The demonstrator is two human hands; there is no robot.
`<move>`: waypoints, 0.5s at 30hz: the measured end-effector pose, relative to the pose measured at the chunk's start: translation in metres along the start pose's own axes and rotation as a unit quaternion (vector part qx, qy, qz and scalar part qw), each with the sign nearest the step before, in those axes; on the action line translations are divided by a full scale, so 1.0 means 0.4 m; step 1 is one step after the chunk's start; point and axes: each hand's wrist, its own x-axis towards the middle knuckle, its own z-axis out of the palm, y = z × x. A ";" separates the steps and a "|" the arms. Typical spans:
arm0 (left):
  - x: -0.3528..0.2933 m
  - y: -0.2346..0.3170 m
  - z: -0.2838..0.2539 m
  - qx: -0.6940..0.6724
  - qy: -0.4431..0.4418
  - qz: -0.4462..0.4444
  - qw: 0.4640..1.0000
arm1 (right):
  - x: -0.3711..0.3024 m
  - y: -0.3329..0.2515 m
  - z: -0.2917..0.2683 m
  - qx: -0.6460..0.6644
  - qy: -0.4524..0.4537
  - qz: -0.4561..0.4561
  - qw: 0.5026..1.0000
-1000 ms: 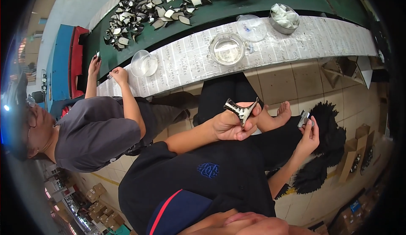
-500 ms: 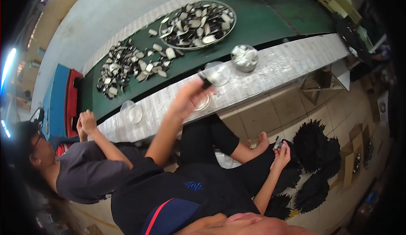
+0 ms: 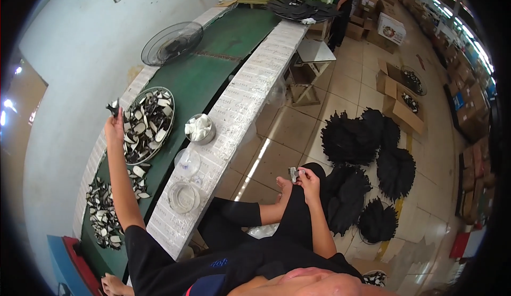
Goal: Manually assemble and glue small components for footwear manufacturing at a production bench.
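My left hand (image 3: 113, 128) is raised at the far left of the bench, its fingers closed on a small dark piece with a pale edge (image 3: 113, 107). Beside it lies an oval mesh basket (image 3: 173, 116) heaped with black-and-white pieces (image 3: 149, 123). More such pieces (image 3: 102, 211) lie loose on the green belt nearer to me. Down by my knee, my right hand (image 3: 308, 187) grips a small silvery-grey object (image 3: 293, 174) whose kind I cannot make out.
On the pale bench edge stand a tin of white wads (image 3: 199, 129), a clear plastic dish (image 3: 188, 163) and a round clear bowl (image 3: 183, 197). A fan (image 3: 173, 43) stands beyond the basket. Black frilled bundles (image 3: 348, 136) and open cartons (image 3: 403, 104) lie on the floor. A co-worker's hand (image 3: 114, 285) shows lower left.
The view has swung to the right. My left hand, with the dark piece, has moved from above the bench edge out beside the basket. My right hand stays by my knee with its object.
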 end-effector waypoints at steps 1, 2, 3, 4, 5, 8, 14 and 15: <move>-0.018 -0.025 0.014 -0.036 0.003 -0.026 0.999 | -0.003 0.001 -0.003 -0.012 0.002 -0.003 1.000; -0.051 -0.062 0.043 -0.029 -0.022 -0.042 0.998 | -0.007 -0.001 -0.004 -0.014 0.009 -0.004 1.000; -0.105 -0.115 0.100 -0.024 -0.049 -0.061 0.997 | -0.006 -0.004 -0.003 -0.013 0.019 -0.012 1.000; -0.186 -0.140 0.174 -0.017 -0.072 -0.094 0.993 | -0.008 -0.006 -0.003 -0.012 0.020 -0.010 1.000; -0.244 -0.144 0.193 0.012 -0.075 -0.107 0.991 | -0.012 -0.007 0.001 -0.011 0.011 -0.005 1.000; -0.335 -0.166 0.207 0.059 -0.083 -0.155 0.983 | -0.006 -0.008 0.016 -0.048 -0.014 -0.004 0.999; -0.461 -0.230 0.259 0.110 -0.137 -0.174 0.969 | -0.011 -0.004 0.020 -0.055 -0.006 -0.014 0.998; -0.481 -0.239 0.261 0.112 -0.148 -0.185 0.965 | -0.006 -0.001 0.024 -0.045 0.008 -0.011 0.999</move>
